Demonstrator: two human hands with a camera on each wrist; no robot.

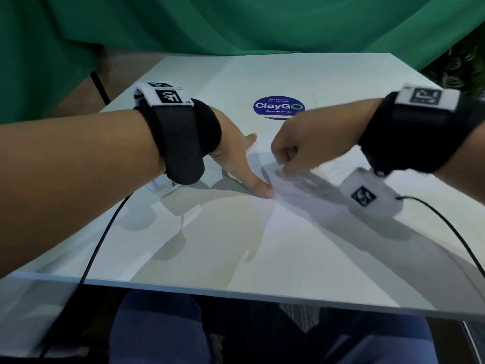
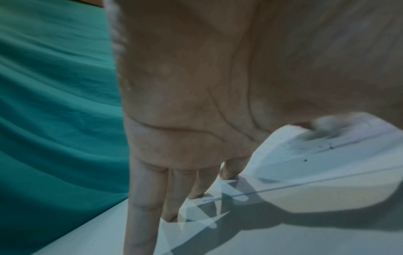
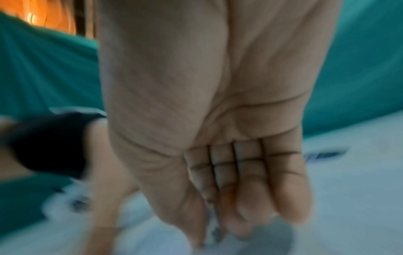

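At the middle of the table [image 1: 262, 245], the flat left hand [image 1: 233, 151] presses the paper [image 1: 296, 186]; the curled right hand [image 1: 307, 140] pinches a small object [image 1: 276, 169] (blurred).

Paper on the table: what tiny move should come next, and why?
Likely a light sweep of the right hand to brush the dark crumbs off the paper; the left hand presses flat at its edge, steadying it.

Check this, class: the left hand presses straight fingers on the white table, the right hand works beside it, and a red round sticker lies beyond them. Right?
The colour is wrong: the head view shows the round sticker is blue, not red. The left hand does press straight fingers on the white table, with the right hand beside it.
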